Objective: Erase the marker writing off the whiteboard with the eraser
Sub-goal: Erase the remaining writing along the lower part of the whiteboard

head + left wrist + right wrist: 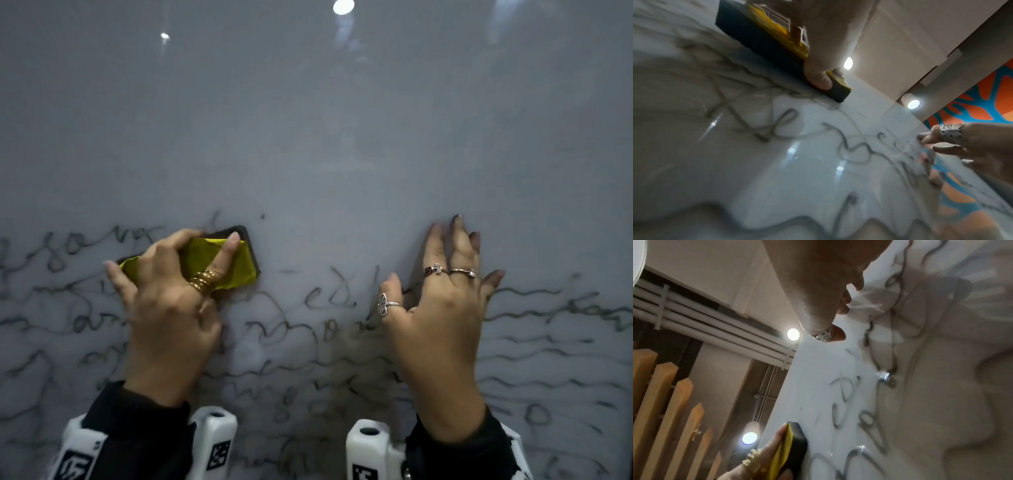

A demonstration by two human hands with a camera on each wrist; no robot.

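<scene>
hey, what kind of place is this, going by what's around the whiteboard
Probably an office or meeting room, though that is a guess. A large whiteboard covered in marker writing, round ceiling lights, exposed pipes and a bright orange and blue wall mural suggest it.

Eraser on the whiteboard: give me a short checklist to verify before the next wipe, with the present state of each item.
1. Left hand has a grip on the eraser: ok.
2. Eraser's dark pad flat against the whiteboard: ok, by the left wrist view.
3. Right hand flat on the board, fingers straight: ok.
4. Marker writing left to erase: not ok, many lines remain below and to both sides.
5. Right hand clear of the writing: not ok, it covers some.
6. Pad clean enough: cannot tell.
</scene>
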